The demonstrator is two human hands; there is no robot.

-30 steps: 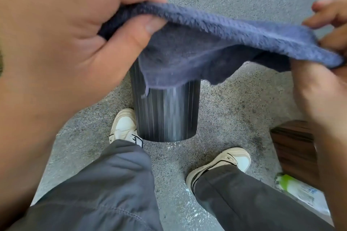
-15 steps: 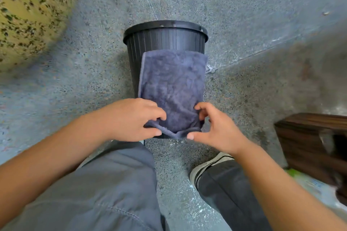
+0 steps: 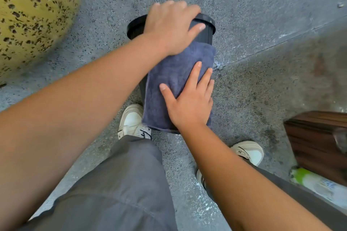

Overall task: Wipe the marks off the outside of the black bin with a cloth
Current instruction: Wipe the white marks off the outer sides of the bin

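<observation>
Head view: much of the bin [image 3: 205, 33] is hidden. The cloth [image 3: 174, 80] covers its near side from just below the rim down to the base, and the left hand [image 3: 170, 26] covers the middle of the rim, so only the two ends of the rim, a strip of ribbed wall under it and a dark sliver at the left edge show. No marks can be made out on what shows. The yellow speckled thing [image 3: 32, 15] at the upper left is blurred and cut off by the frame. The wooden box [image 3: 317, 140] at the right is cut off too, and the green-topped bottle [image 3: 317, 182] below it is blurred.

Counted: one bin, one cloth, two hands, two pale shoes [image 3: 131, 124], one box, one bottle.

The left hand lies over the bin's rim, fingers bent over its far edge and thumb stretched along the near wall, gripping it. The right hand [image 3: 189, 105] is flat and spread, fingers straight, pressing the cloth against the bin's side.

The bin stands upright on the grey floor [image 3: 262, 24], just ahead of the feet.
</observation>
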